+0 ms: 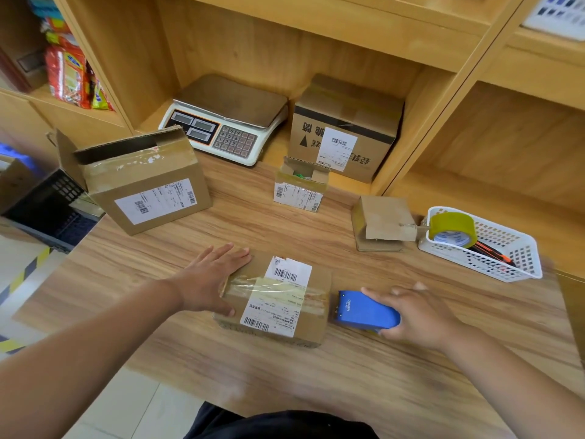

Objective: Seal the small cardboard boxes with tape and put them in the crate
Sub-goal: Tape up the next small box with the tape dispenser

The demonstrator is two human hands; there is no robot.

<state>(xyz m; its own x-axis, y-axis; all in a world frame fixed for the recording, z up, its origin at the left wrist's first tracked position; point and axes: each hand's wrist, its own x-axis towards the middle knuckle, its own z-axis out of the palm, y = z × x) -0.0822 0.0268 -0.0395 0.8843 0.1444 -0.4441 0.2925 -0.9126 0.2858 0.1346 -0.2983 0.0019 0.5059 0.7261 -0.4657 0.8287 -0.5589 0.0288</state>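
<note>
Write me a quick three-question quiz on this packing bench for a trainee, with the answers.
1. True or false: the right hand grips the blue tape dispenser beside the nearest box.
2. Where is the yellow tape roll? A on the scale; B in the white basket; C on the floor.
3. Fill in: the left hand presses flat on that box's ____ end.
Key: 1 true; 2 B; 3 left.
</note>
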